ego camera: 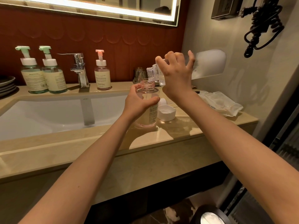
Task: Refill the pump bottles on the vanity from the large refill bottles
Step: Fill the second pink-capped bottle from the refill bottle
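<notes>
Pump bottle [149, 114], uncapped, is clasped by my left grip [137, 102]. My right grip [176, 76] holds the refill bottle [208, 65] tilted over it. Filling looks unfinished.

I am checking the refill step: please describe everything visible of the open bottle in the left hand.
The open bottle is clear, pink-tinted plastic, round, with a threaded neck and no pump. A pale label with small print shows on its side. It stands upright on the beige counter, right of the sink. The left hand grips its body, thumb in front. The mouth of the tilted refill bottle, held by the right hand, hangs just above its neck.
</notes>
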A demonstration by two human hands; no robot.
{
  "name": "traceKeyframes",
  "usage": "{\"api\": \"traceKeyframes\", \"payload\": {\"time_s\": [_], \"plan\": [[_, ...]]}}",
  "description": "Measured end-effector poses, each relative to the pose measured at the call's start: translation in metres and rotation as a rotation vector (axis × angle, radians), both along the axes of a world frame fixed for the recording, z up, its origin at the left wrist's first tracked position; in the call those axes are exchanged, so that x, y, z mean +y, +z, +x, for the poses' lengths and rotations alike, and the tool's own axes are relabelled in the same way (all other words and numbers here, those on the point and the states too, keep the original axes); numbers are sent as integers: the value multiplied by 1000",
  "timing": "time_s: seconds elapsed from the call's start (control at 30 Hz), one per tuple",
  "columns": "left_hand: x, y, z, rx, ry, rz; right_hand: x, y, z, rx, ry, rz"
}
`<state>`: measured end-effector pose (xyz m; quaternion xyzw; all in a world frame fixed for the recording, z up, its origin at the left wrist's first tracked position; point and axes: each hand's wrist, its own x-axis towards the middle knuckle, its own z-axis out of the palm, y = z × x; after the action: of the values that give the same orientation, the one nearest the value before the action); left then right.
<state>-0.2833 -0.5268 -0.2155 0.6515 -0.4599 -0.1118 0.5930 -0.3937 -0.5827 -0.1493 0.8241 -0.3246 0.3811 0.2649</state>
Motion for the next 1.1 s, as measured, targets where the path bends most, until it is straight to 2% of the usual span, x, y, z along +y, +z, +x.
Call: {"api": "traceKeyframes", "payload": {"time_s": [0.43,1.1], "plan": [[0,0,1,3,-6,-3,4,3,-2,29,7,7],[0,0,-1,7,-4,2,-2,0,1,12,4,-91]]}}
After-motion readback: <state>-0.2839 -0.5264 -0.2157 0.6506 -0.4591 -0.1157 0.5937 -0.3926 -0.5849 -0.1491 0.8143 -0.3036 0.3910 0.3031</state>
